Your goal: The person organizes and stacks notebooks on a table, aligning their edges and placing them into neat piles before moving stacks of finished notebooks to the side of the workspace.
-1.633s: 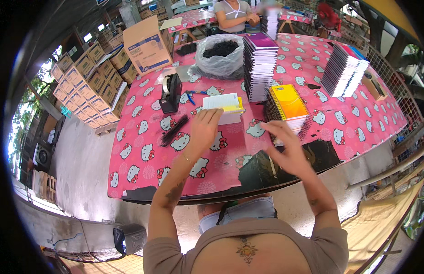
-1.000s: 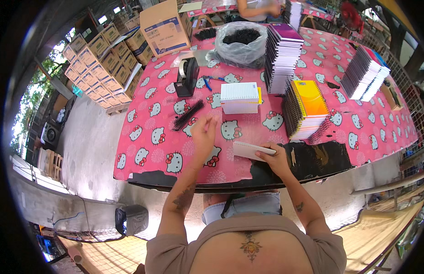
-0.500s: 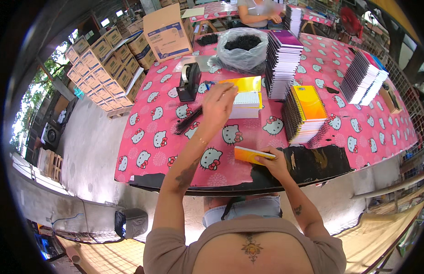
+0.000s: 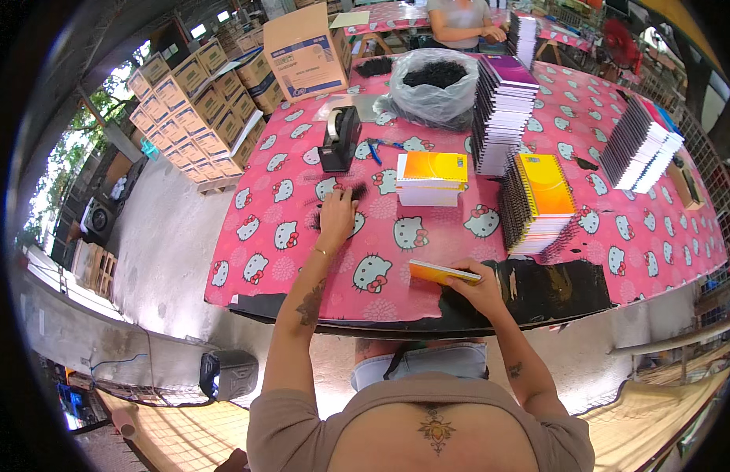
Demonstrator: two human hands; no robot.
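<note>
My left hand (image 4: 339, 216) reaches onto a small pile of black spiral binding coils (image 4: 357, 191), its fingers stretched out and touching them. Whether a coil is between the fingertips is hard to make out. Close to the table's front edge, my right hand (image 4: 481, 289) grips a thin notebook (image 4: 434, 272) with a yellow-orange cover, thumb on top, tilted on its edge. Beyond it stands a stack of unbound notebooks (image 4: 430, 193) with a yellow-orange cover (image 4: 434, 166) on top. To the right is a stack of coil-bound yellow notebooks (image 4: 544, 185).
A black tape dispenser (image 4: 341, 141) and blue-handled pliers (image 4: 376, 149) lie behind the coils. Farther back are a plastic bag of black coils (image 4: 428, 110), a carton (image 4: 306, 59) and a tall notebook stack (image 4: 502, 118). More notebooks (image 4: 636, 149) stand right. A person (image 4: 459, 23) works across.
My left hand has left the top cover of the unbound stack, which now lies flat, and moved left and nearer to the coils. My right hand still holds the thin notebook.
</note>
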